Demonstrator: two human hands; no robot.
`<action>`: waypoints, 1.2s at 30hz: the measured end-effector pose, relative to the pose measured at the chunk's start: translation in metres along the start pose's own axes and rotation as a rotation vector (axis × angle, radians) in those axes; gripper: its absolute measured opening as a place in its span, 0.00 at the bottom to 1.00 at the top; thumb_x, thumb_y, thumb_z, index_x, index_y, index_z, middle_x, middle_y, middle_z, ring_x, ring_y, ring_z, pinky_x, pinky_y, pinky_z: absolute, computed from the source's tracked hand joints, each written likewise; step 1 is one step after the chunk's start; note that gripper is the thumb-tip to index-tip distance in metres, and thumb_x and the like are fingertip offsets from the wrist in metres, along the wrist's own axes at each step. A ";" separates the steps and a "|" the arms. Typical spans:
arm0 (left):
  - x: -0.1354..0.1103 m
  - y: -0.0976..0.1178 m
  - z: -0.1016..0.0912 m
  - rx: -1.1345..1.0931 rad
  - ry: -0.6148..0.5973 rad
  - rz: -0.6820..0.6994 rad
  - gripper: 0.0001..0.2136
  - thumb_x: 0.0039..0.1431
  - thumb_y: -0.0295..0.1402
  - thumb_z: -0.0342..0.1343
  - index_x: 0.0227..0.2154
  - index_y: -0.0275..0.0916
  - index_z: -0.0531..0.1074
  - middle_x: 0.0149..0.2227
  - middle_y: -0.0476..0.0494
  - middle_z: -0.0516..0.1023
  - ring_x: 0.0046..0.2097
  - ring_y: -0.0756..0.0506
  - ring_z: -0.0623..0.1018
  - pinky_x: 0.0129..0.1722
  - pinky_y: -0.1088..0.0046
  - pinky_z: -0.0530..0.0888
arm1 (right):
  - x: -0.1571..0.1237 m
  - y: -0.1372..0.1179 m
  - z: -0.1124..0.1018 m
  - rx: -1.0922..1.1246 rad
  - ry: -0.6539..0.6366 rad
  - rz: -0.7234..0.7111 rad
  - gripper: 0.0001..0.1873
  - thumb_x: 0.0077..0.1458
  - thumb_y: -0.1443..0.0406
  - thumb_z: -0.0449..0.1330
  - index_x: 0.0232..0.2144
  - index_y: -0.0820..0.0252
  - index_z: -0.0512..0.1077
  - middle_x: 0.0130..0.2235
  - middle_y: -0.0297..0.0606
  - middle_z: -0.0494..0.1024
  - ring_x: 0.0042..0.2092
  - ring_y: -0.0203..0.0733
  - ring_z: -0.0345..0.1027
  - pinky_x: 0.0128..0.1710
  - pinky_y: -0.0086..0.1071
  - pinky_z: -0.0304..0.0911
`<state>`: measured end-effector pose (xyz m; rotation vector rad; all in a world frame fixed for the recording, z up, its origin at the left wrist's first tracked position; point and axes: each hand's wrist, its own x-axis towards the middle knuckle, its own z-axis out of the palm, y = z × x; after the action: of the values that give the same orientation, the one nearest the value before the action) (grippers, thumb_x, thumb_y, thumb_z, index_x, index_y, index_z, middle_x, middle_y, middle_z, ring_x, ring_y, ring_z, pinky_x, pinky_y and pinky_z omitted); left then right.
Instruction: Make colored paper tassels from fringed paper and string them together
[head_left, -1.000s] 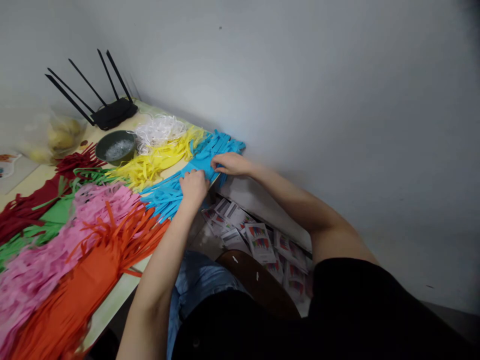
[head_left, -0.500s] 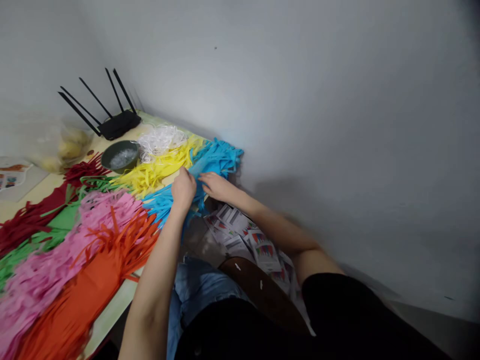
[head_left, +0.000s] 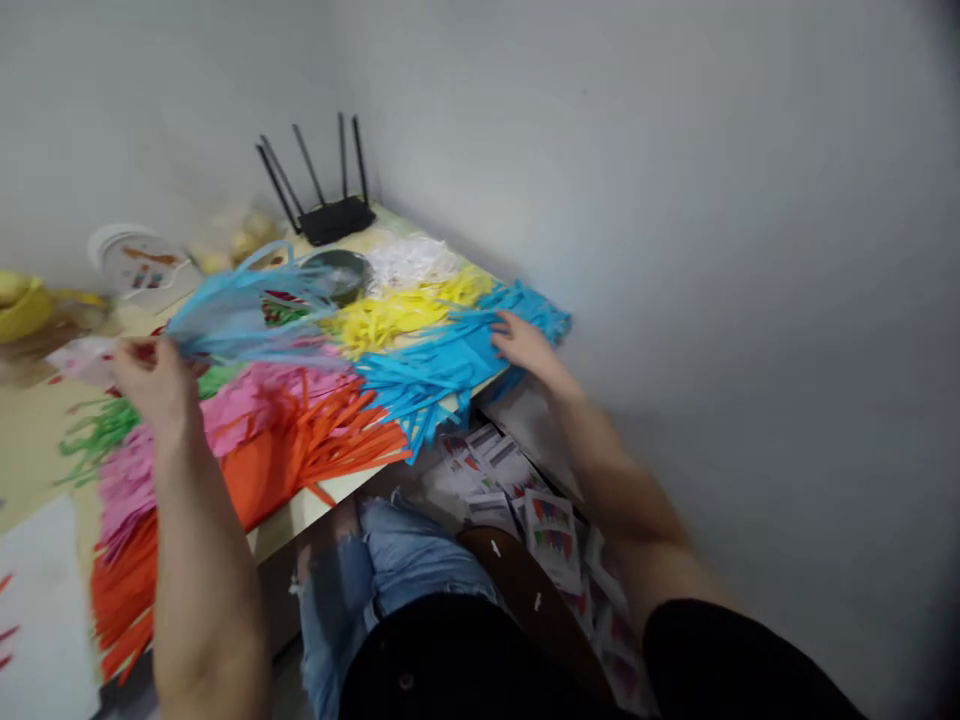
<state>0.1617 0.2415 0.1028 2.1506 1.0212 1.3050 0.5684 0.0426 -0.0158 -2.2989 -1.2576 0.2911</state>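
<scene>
My left hand (head_left: 154,380) is raised over the left part of the table, closed on a blue fringed paper piece (head_left: 247,310) that trails to the right, blurred by motion. My right hand (head_left: 525,345) rests with its fingers flat on the blue fringed paper pile (head_left: 442,370) at the table's right edge. Beside that pile lie a yellow pile (head_left: 390,320), a pink pile (head_left: 240,410), an orange pile (head_left: 277,460) and green strips (head_left: 105,430).
A black router (head_left: 334,215) with antennas stands at the far corner by the wall, with a dark bowl (head_left: 341,272) and white strips (head_left: 412,260) before it. Printed packets (head_left: 547,520) lie on the floor below the table edge. A yellow container (head_left: 22,305) sits far left.
My left hand has lifted a blue fringed piece off the blue pile and swung it far to the left. My right hand stayed at the pile. The camera turned left.
</scene>
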 end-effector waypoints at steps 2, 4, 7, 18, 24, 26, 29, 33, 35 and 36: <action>-0.015 0.011 -0.051 0.179 0.294 -0.037 0.12 0.55 0.25 0.51 0.27 0.43 0.51 0.24 0.57 0.51 0.26 0.53 0.57 0.29 0.75 0.59 | -0.014 -0.021 -0.009 0.002 0.069 -0.025 0.24 0.63 0.67 0.49 0.55 0.75 0.73 0.49 0.63 0.80 0.49 0.60 0.78 0.54 0.52 0.70; -0.038 0.032 -0.084 0.408 0.366 -0.074 0.07 0.53 0.26 0.55 0.30 0.40 0.62 0.26 0.55 0.62 0.28 0.51 0.66 0.31 0.73 0.61 | -0.033 -0.061 -0.015 0.100 0.248 -0.158 0.20 0.65 0.61 0.51 0.50 0.67 0.76 0.47 0.56 0.82 0.47 0.57 0.78 0.52 0.50 0.71; -0.075 0.071 -0.098 0.716 0.134 -0.074 0.05 0.58 0.33 0.55 0.36 0.40 0.68 0.30 0.49 0.74 0.31 0.46 0.74 0.33 0.71 0.65 | -0.071 -0.151 -0.015 0.331 0.358 -0.741 0.17 0.66 0.58 0.55 0.50 0.59 0.75 0.51 0.47 0.81 0.53 0.51 0.75 0.57 0.46 0.68; -0.168 0.082 -0.135 0.874 -0.071 -0.122 0.11 0.65 0.36 0.49 0.43 0.41 0.74 0.38 0.40 0.82 0.37 0.41 0.81 0.40 0.66 0.74 | -0.105 -0.327 0.024 -0.080 -0.041 -1.375 0.14 0.64 0.71 0.50 0.42 0.64 0.76 0.40 0.46 0.81 0.44 0.50 0.73 0.47 0.42 0.65; -0.150 0.072 -0.120 0.582 -0.112 -0.049 0.22 0.58 0.44 0.60 0.53 0.41 0.74 0.62 0.37 0.73 0.67 0.34 0.67 0.65 0.51 0.64 | -0.108 -0.331 0.004 -0.001 -0.142 -1.360 0.10 0.59 0.71 0.55 0.39 0.60 0.76 0.31 0.37 0.78 0.33 0.40 0.71 0.34 0.32 0.60; -0.141 0.071 -0.112 0.385 -0.151 -0.083 0.16 0.59 0.43 0.58 0.45 0.40 0.78 0.50 0.39 0.81 0.56 0.37 0.76 0.59 0.56 0.71 | -0.106 -0.328 -0.007 0.099 -0.231 -1.350 0.09 0.59 0.69 0.57 0.39 0.59 0.77 0.30 0.34 0.77 0.32 0.37 0.70 0.34 0.30 0.59; -0.138 0.068 -0.110 0.104 -0.170 -0.209 0.12 0.57 0.41 0.60 0.29 0.37 0.77 0.27 0.46 0.79 0.32 0.45 0.78 0.38 0.69 0.77 | -0.100 -0.318 -0.021 0.225 -0.342 -1.272 0.07 0.61 0.66 0.58 0.36 0.60 0.77 0.30 0.32 0.77 0.31 0.34 0.69 0.34 0.28 0.58; -0.146 0.066 -0.116 -0.101 -0.135 -0.299 0.13 0.53 0.38 0.64 0.20 0.37 0.71 0.19 0.51 0.71 0.22 0.51 0.70 0.25 0.77 0.71 | -0.094 -0.301 -0.018 0.342 -0.449 -1.178 0.08 0.61 0.63 0.60 0.35 0.62 0.76 0.30 0.33 0.78 0.32 0.35 0.70 0.35 0.28 0.59; -0.152 0.066 -0.118 -0.177 -0.091 -0.335 0.12 0.53 0.38 0.64 0.22 0.37 0.72 0.19 0.52 0.69 0.21 0.52 0.69 0.22 0.78 0.70 | -0.095 -0.294 -0.008 0.460 -0.425 -1.137 0.09 0.61 0.63 0.60 0.38 0.62 0.76 0.33 0.34 0.79 0.35 0.36 0.71 0.37 0.29 0.61; -0.155 0.067 -0.118 -0.214 -0.057 -0.355 0.10 0.53 0.37 0.64 0.25 0.37 0.74 0.19 0.53 0.69 0.20 0.53 0.68 0.21 0.79 0.69 | -0.097 -0.291 -0.002 0.530 -0.400 -1.124 0.09 0.61 0.63 0.60 0.40 0.62 0.76 0.37 0.34 0.80 0.37 0.37 0.72 0.39 0.30 0.63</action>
<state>0.0373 0.0778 0.1143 1.7426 1.1227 1.1199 0.3043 0.0922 0.1327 -0.8896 -2.1194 0.5759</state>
